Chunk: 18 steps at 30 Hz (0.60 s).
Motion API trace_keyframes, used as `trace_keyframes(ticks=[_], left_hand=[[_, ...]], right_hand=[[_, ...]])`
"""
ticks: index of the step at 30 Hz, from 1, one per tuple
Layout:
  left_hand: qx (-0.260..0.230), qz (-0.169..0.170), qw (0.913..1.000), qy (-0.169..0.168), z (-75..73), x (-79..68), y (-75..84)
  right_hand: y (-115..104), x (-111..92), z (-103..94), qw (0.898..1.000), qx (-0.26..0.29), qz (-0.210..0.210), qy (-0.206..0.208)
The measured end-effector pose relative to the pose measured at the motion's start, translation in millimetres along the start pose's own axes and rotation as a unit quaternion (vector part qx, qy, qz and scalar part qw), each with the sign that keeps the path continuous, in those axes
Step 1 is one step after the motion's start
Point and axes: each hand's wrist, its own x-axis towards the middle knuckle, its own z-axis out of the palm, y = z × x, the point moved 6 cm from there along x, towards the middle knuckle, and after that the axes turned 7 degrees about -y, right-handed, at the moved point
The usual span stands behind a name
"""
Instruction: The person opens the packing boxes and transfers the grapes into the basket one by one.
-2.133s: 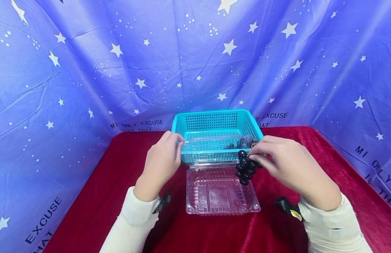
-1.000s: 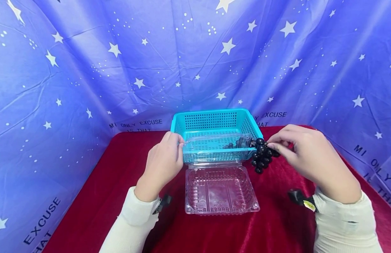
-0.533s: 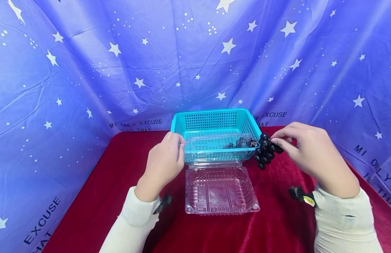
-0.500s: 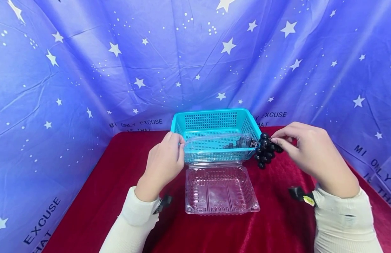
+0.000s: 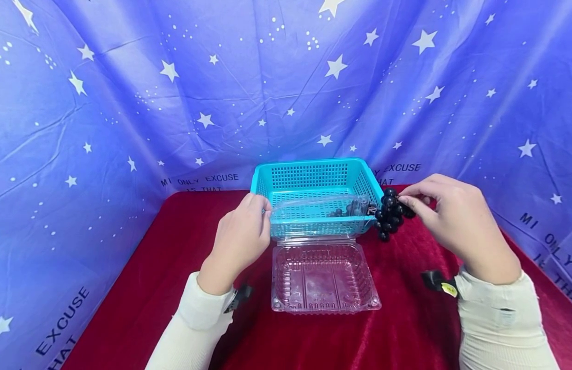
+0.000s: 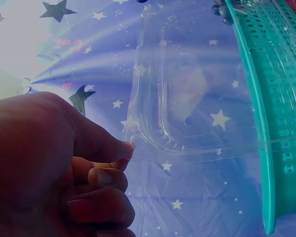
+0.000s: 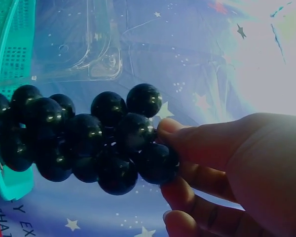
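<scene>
My left hand [image 5: 242,234] pinches the corner of the raised lid [image 6: 153,98] of a clear plastic clamshell box between thumb and fingers. The lid stands up in front of the basket. Its open base [image 5: 325,280] lies flat on the cloth and holds nothing. My right hand [image 5: 461,221] pinches a bunch of black grapes [image 5: 388,218] by its top end. The bunch hangs beside the basket's front right corner, right of the lid. In the right wrist view the bunch [image 7: 84,133] stretches left from my fingertips, overlapping the basket's edge.
A turquoise mesh basket [image 5: 318,163] stands behind the clamshell. More dark grapes [image 5: 339,211] show inside it through the clear lid. Red velvet cloth [image 5: 175,298] covers the table, and a blue star-printed curtain [image 5: 267,77] hangs close behind and at both sides.
My right hand has carried the grapes from over the clamshell's right side to the right and slightly up, beside the basket. The left hand stays on the lid, nearly still.
</scene>
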Motion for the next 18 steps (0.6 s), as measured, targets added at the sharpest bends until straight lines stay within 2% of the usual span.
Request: trace_keyframes(ticks=[18], left_hand=[[-0.003,0.004,1.0,0.0,-0.9,0.2,-1.2]], right_hand=[[4.0,3.3,9.1,0.999,0.013,0.0,0.05]])
